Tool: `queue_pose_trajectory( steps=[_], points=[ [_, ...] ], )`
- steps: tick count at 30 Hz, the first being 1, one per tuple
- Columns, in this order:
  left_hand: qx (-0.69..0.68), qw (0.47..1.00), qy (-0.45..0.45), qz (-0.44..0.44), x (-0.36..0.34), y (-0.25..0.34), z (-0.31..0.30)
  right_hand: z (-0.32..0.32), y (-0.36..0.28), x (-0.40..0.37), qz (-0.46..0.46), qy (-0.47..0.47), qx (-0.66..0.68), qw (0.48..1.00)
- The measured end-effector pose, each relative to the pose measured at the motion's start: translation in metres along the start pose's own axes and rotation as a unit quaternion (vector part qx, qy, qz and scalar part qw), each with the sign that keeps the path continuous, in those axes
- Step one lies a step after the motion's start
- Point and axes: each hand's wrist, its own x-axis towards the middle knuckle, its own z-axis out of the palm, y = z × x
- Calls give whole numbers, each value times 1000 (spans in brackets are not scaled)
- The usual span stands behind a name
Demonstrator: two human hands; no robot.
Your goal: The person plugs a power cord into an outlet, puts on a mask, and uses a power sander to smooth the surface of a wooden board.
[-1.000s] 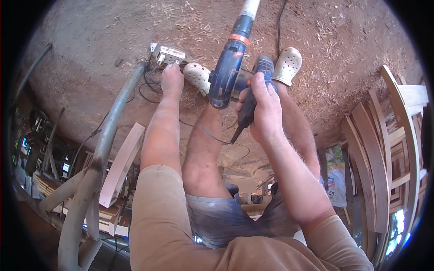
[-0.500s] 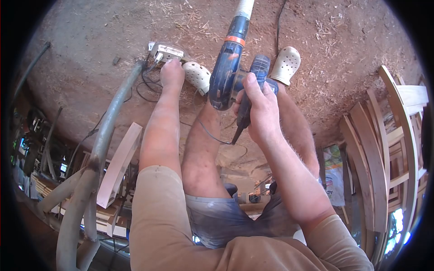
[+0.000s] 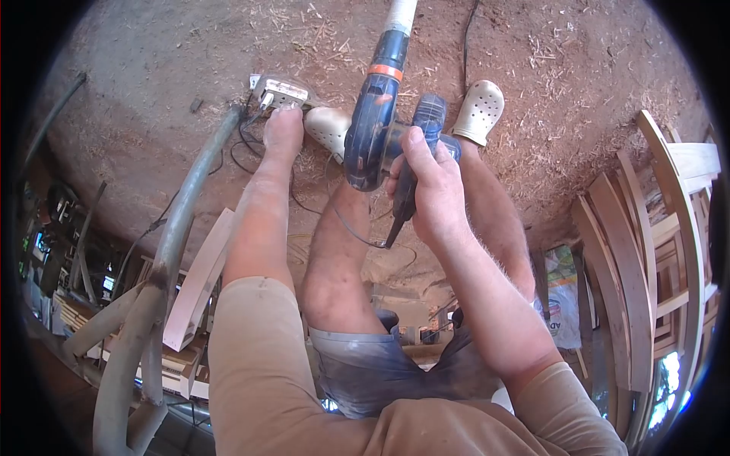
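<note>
My right hand is closed round the handle of a blue electric blower, which has an orange ring and a pale tube on its nozzle. The nozzle points away from me over the dirt floor. A black power cord leaves the handle's lower end and loops past my left leg. My left hand is closed at the near side of a dusty white power strip lying on the ground. Its fingertips are hidden, so what they grip does not show. A white plug sits in the strip beside that hand.
Cream clogs are on my feet. A metal pipe frame rises at the left beside a pale board. Curved wooden pieces lean at the right. Wood shavings litter the dirt floor, and another black cable lies ahead.
The blower and my right hand have shifted slightly left and towards me. My left hand has moved a little left and nearer me, still at the power strip.
</note>
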Motion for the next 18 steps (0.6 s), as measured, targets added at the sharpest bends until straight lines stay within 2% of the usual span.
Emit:
queue_pose_trajectory(
  steps=[3,5,9,11,12,14,18],
  points=[
    [10,1000,-19,0,4,5,-2,0,-1,-1,-6,1,-15,1000],
    [-43,993,-7,-108,4,12,1,1,-2,-2,-10,4,-15,1000],
    [-32,994,3,-106,3,13,3,-2,1,-2,-17,-12,-32,999],
    [-37,998,7,-49,0,5,0,-4,4,1,-16,-14,-33,999],
    [-34,998,6,-49,-4,6,-2,-4,4,2,-18,-17,-35,999],
    [-107,978,31,-175,-17,11,-9,-8,3,4,-8,-25,-28,999],
    [-145,962,45,-225,-64,11,-17,-20,16,12,-13,-54,20,998]
  ],
)
